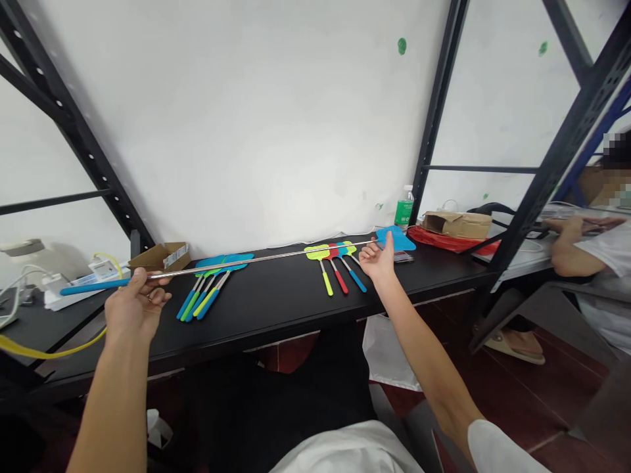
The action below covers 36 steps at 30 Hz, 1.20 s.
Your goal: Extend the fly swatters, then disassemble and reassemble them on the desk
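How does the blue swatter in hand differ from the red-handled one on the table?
Colour: the blue swatter has a blue handle, the red swatter a red one.
Length: the blue swatter's shaft is far longer than the red swatter's.
Pose: the left hand and right hand hold the blue swatter up; the red swatter lies on the table.
Both have a slim shaft.
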Available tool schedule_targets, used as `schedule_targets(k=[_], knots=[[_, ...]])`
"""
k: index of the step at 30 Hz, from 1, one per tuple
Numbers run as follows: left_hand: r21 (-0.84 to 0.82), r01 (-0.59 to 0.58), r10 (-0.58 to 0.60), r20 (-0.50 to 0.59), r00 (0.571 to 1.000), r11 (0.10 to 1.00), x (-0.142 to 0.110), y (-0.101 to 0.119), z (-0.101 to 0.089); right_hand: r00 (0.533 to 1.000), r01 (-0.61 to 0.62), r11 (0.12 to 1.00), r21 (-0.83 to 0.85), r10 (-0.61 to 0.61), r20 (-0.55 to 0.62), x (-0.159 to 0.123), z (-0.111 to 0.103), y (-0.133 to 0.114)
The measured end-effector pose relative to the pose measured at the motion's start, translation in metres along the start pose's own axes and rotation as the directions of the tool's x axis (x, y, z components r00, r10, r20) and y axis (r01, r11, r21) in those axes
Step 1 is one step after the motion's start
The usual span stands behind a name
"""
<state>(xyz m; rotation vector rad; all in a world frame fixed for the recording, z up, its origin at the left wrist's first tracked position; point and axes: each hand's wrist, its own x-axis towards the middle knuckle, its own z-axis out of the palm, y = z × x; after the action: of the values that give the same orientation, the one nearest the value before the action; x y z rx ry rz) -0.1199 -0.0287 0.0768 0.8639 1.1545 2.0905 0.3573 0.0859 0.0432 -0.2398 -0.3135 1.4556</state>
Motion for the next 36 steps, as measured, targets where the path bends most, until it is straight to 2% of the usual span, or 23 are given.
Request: schedule_targets(k=[4, 11, 14, 16, 18, 24, 28, 30, 33, 36], knots=[[-0.052, 0.017, -0.018, -0.003, 1.0, 0.999, -0.003, 0.004, -0.001, 0.999, 0.014, 1.0, 0.023, -0.013, -0.036, 0.002, -0.003, -0.009], [-0.064, 0.042, -0.046, -0.062, 0.997, 0.997, -0.003, 0.006, -0.001, 0.989, 0.12, 0.993, -0.021, -0.121, -0.079, 0.006, -0.01, -0.03], [-0.064, 0.038, -0.043, -0.082, 0.996, 0.997, -0.001, 0.007, -0.004, 0.971, 0.154, 0.988, -0.002, -0.152, -0.184, 0.01, -0.015, -0.04], [-0.062, 0.03, -0.036, -0.096, 0.995, 0.998, 0.0, 0.008, -0.008, 0.94, 0.185, 0.983, -0.021, -0.183, -0.289, 0.014, -0.019, -0.048], [-0.067, 0.019, -0.026, -0.107, 0.994, 0.998, 0.001, 0.008, -0.012, 0.92, 0.208, 0.977, -0.049, -0.212, -0.33, 0.018, -0.024, -0.056], [-0.089, 0.013, -0.025, -0.132, 0.991, 0.996, 0.003, 0.009, -0.015, 0.93, 0.319, 0.947, -0.023, -0.318, -0.187, 0.02, -0.032, -0.082], [-0.083, 0.015, -0.027, -0.142, 0.989, 0.996, 0.002, 0.01, -0.014, 0.928, 0.342, 0.933, -0.114, -0.354, -0.118, 0.016, -0.039, -0.1], [-0.078, 0.007, -0.019, -0.153, 0.988, 0.997, 0.003, 0.011, -0.016, 0.948, 0.292, 0.936, -0.197, -0.31, -0.07, 0.011, -0.043, -0.11], [-0.081, -0.012, -0.001, -0.157, 0.988, 0.997, 0.005, 0.011, -0.021, 0.985, 0.165, 0.927, -0.338, -0.172, 0.008, 0.002, -0.045, -0.125], [-0.087, -0.03, 0.017, -0.141, 0.99, 0.996, 0.007, 0.012, -0.025, 0.995, 0.098, 0.891, -0.443, -0.082, 0.055, -0.008, -0.044, -0.132]])
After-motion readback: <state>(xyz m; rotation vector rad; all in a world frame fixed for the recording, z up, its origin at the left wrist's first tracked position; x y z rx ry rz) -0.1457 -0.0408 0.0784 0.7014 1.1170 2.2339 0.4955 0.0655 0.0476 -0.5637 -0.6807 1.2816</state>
